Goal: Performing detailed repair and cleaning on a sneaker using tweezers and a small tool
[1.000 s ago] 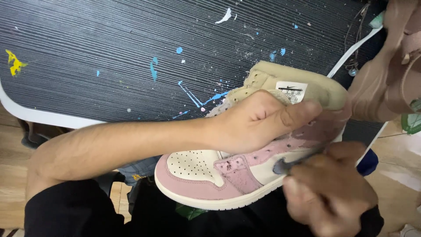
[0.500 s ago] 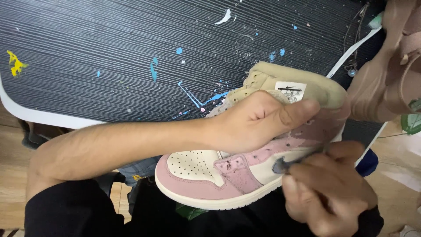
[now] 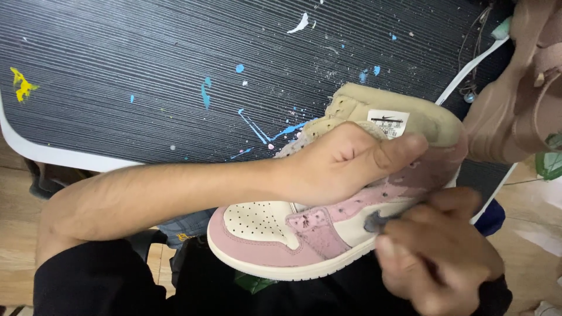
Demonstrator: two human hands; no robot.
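Gripping a pink and cream high-top sneaker (image 3: 304, 234) across its laces, the left hand (image 3: 345, 161) is curled shut, thumb pressed near the tan tongue with the white label (image 3: 387, 123); the forearm runs in level from the left. Sneaker lies on its side over the person's lap, at the edge of a dark ribbed table (image 3: 146, 76) flecked with paint. Right hand (image 3: 436, 251) is bunched closed, fingertips pinching a small grey dauber (image 3: 374, 222) against the shoe's side panel. A second tan shoe (image 3: 515, 105) sits at the upper right.

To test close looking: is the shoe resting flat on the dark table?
No, the left hand holds the shoe up over the person's lap.
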